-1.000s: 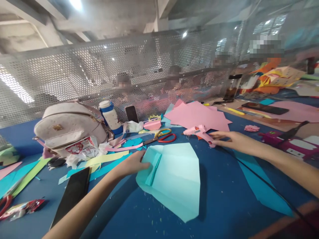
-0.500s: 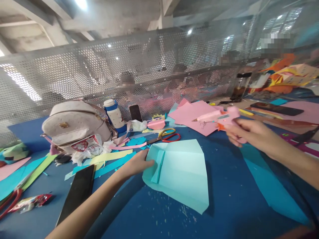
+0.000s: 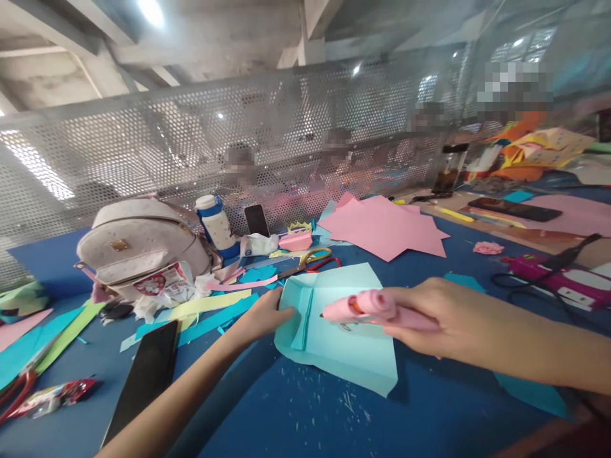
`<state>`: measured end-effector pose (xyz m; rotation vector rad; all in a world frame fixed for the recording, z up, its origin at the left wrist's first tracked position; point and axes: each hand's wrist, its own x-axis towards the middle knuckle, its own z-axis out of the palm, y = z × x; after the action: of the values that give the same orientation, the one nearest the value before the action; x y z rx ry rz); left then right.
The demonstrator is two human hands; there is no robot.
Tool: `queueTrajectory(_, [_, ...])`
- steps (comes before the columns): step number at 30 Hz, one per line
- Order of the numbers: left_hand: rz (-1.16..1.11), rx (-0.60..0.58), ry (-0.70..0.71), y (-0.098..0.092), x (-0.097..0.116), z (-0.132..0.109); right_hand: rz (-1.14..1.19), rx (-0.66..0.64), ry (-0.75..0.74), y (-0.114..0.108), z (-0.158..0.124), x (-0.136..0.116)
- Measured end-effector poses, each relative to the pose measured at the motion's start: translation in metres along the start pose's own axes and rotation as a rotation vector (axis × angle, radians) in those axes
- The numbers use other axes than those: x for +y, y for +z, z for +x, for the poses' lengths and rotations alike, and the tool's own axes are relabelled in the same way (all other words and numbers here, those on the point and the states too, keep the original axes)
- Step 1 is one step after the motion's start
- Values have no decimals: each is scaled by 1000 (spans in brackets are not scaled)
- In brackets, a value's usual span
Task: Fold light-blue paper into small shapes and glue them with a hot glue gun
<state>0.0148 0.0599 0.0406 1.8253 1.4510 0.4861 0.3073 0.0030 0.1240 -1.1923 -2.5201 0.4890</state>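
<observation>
The pale turquoise paper (image 3: 353,366), creased and angular with a darker folded strip (image 3: 302,321) near its left side, sits mid-table. Your left hand (image 3: 267,315) pinches its left edge; your right hand (image 3: 443,324) grips the pink glue gun (image 3: 365,304) above it, nozzle leftward. Scissors (image 3: 301,261) lie just beyond its far edge.

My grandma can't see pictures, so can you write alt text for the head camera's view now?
A person's right grip holds a pink, pistol-shaped glue gun over a creased light-turquoise paper sheet, which the left grip pinches at its edge. Beyond, on a blue table, lie overlapping pink paper sheets and a pale, rounded backpack.
</observation>
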Motion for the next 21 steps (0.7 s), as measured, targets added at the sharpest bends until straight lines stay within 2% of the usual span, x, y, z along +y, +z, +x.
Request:
queueTrajectory(3, [-7, 6, 4, 1, 1, 0, -68, -126, -52, 3, 16, 1])
queueTrajectory(8, [1, 28, -2, 2, 3, 0, -103, -126, -61, 9, 32, -4])
queueTrajectory(15, [-18, -11, 68, 6, 6, 0, 89, -222, 61, 13, 38, -7])
queueTrajectory(21, [-17, -3, 103, 10, 4, 3, 88, -184, 51, 13, 40, -11])
